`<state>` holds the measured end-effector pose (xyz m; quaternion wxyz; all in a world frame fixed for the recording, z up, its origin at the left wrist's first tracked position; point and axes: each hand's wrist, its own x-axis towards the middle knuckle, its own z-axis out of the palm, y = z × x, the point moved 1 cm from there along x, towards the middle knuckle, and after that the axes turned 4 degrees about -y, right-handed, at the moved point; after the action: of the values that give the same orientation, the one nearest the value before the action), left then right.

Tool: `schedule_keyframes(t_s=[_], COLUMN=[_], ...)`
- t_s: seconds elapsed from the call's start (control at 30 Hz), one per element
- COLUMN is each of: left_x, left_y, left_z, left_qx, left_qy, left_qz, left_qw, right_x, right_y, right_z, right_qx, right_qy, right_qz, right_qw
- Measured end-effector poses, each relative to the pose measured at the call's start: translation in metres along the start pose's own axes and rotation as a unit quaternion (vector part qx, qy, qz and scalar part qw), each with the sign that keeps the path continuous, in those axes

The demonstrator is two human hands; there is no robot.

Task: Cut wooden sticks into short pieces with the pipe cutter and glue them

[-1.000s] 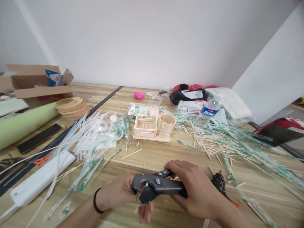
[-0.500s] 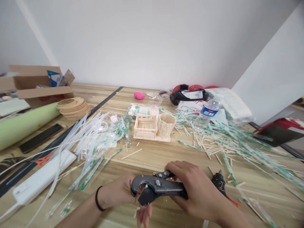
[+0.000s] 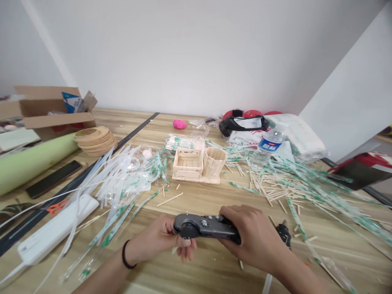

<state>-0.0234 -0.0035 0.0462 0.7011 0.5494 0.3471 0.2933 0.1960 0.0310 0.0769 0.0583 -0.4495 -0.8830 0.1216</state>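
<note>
My right hand point(image 3: 249, 232) is wrapped around the handles of a black hand cutter point(image 3: 211, 226), its rounded jaws pointing left. The jaws look closed. My left hand point(image 3: 165, 237), with a dark band on the wrist, is closed at the jaw end. A small pale piece shows below its fingers; whatever they pinch is mostly hidden. Beyond the hands stands a small crate point(image 3: 188, 163) of wooden sticks, beside an upright stick cup point(image 3: 214, 162) on the same stick base. A black glue gun point(image 3: 283, 234) lies partly behind my right wrist.
Loose wooden sticks point(image 3: 272, 183) and green-white wrappers point(image 3: 333, 204) cover the right side. Glue sticks point(image 3: 107, 179), a white power strip point(image 3: 58, 228) and orange scissors point(image 3: 57, 207) lie left. A water bottle point(image 3: 268, 147) stands behind, and a cardboard box point(image 3: 58, 120) at the far left.
The cutter's jaws have gone from open to closed, and its handles have come together in my right hand. My left hand has shifted slightly up, staying beside the jaws.
</note>
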Motion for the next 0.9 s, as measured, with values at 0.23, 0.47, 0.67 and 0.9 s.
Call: schedule_keyframes(t_s=[0.23,0.47,0.67,0.9], left_x=[-0.0029,-0.0027,-0.0046,-0.0014], left_y=[0.0068,0.0063,0.0060,0.0063], left_z=[0.0023,0.0034,0.0019,0.0040], left_qx=[0.070,0.088,0.132,0.086], left_qy=[0.013,0.016,0.019,0.032], left_qz=[0.008,0.002,0.014,-0.003], left_qw=[0.997,0.996,0.991,0.996], right_x=[-0.0016,-0.0033,-0.0026,-0.0012], right_y=[-0.0024,-0.0018,0.0000,0.0059], right_z=[-0.0061,-0.0059,-0.0034,0.0014], right_qx=[0.029,0.027,0.006,-0.096], right_qy=[0.023,0.013,0.025,0.023], right_qz=[-0.029,-0.027,-0.039,-0.014], right_qw=[0.999,0.999,0.999,0.995])
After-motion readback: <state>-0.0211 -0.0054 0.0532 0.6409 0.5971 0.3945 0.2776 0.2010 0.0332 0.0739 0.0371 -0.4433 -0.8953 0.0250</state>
